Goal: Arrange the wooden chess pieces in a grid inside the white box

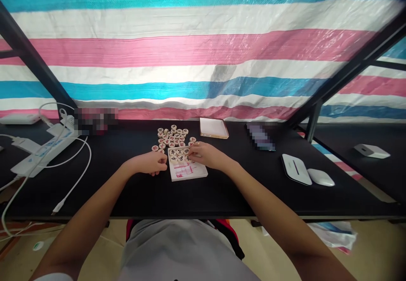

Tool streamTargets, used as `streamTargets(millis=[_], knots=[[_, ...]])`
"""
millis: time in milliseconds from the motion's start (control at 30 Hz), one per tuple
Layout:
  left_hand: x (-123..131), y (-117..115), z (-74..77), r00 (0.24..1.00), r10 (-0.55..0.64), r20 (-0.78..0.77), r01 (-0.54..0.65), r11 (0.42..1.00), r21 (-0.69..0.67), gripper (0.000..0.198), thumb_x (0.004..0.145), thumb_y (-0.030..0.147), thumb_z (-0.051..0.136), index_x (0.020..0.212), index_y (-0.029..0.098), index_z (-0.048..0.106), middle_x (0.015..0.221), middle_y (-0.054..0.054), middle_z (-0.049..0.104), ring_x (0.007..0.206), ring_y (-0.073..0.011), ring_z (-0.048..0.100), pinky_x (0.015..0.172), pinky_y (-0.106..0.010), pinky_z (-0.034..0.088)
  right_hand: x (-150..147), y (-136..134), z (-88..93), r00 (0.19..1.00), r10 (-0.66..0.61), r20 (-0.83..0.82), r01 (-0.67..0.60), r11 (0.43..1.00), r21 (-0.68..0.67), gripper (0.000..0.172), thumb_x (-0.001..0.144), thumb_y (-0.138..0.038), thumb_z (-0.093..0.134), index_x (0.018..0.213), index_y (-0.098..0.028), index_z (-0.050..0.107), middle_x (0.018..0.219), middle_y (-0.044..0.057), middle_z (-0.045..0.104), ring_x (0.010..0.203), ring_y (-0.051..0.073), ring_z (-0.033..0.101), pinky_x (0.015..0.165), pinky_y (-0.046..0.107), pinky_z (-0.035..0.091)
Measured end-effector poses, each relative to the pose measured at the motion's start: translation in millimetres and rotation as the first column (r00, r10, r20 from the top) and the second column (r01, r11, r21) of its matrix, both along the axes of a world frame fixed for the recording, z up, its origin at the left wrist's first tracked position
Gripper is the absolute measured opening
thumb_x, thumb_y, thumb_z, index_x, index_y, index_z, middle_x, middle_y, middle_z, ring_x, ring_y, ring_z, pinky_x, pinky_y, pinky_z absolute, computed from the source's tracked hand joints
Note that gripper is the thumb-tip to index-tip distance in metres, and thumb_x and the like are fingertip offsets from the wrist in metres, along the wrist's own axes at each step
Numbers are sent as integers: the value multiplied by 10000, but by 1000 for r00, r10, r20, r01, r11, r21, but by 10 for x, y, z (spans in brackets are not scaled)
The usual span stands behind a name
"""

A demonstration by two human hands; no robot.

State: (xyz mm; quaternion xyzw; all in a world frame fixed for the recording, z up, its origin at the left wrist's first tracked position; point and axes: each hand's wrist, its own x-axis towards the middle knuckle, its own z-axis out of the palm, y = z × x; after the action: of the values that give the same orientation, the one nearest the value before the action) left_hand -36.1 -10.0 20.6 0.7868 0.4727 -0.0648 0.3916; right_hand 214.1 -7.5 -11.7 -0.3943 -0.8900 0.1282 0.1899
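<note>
Wooden round game pieces point(173, 137), roughly two dozen by a rough count (too small and bunched to nail down exactly), heaped loosely on a black table point(222, 192), with about five more sitting on the far edge of a small white board point(187, 170) marked in pink lines. Board lying flat dead centre, pile just off its 12 o'clock side, touching or nearly so. Left hand point(154, 163) resting on the tabletop at the board's 9 o'clock, fingers curled in loosely, right up against the board's edge; can't tell if anything's tucked inside it. Right hand point(206, 154) coming in from 3 o'clock, lying over the board's far right corner, fingertips pressed together on or around one piece there, though too tiny to say for sure whether it's actually pinched. One shallow tan box point(213, 128) with a white inside at about 1 o'clock from the pile, a bit apart. Two white oval gadgets point(307, 172) side by side out at 3 o'clock, well apart from the board. One white power strip point(47, 148) with white cables point(80, 162) looping off it at 9 o'clock. Striped tarp point(203, 53) in teal, white and pink hanging behind the whole lot.
</note>
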Motion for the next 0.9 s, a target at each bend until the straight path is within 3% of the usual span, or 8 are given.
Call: streamTargets(millis=[133, 333, 467, 600, 900], knots=[[2, 17, -31, 997, -60, 51, 55, 994, 96, 167, 747, 313, 470, 648, 190, 418, 572, 23, 547, 495, -124, 565, 464, -214, 381, -11, -17, -2, 1000, -15, -4, 16, 995, 101, 112, 861, -210, 567, 870, -188, 677, 849, 58, 640, 828, 189, 576, 725, 292, 461], [31, 3, -32, 997, -29, 76, 31, 999, -32, 201, 798, 320, 416, 648, 187, 425, 552, -6, 588, 501, -139, 571, 478, -223, 437, 61, 58, -19, 991, -85, -101, 104, 975, 197, 227, 932, -240, 445, 968, -175, 659, 963, 97, 638, 899, 213, 587, 828, 362, 464], [40, -1, -37, 994, 28, 109, -22, 998, -54, 291, 875, 381, 311, 723, 182, 458, 581, -19, 610, 484, -137, 561, 475, -234, 456, 102, 137, -74, 978, -139, -157, 166, 972, 168, 268, 943, -275, 422, 1019, -170, 657, 1022, 107, 639, 938, 222, 590, 862, 374, 466], [39, 7, -69, 997, -45, 66, 45, 999, 11, 380, 886, 484, 327, 717, 178, 474, 621, -33, 631, 496, -136, 574, 466, -227, 440, 115, 166, -110, 976, -173, -129, 189, 973, 130, 303, 946, -320, 414, 1080, -176, 645, 1082, 109, 635, 1019, 242, 576, 911, 392, 452], [37, 6, -83, 997, -72, 35, 70, 996, 57, 353, 873, 462, 368, 692, 182, 483, 624, -27, 638, 503, -133, 582, 464, -220, 423, 165, 397, -197, 972, -171, -159, 186, 979, 83, 362, 964, -278, 310, 1142, -181, 610, 1098, 89, 640, 1019, 227, 577, 930, 396, 452]])
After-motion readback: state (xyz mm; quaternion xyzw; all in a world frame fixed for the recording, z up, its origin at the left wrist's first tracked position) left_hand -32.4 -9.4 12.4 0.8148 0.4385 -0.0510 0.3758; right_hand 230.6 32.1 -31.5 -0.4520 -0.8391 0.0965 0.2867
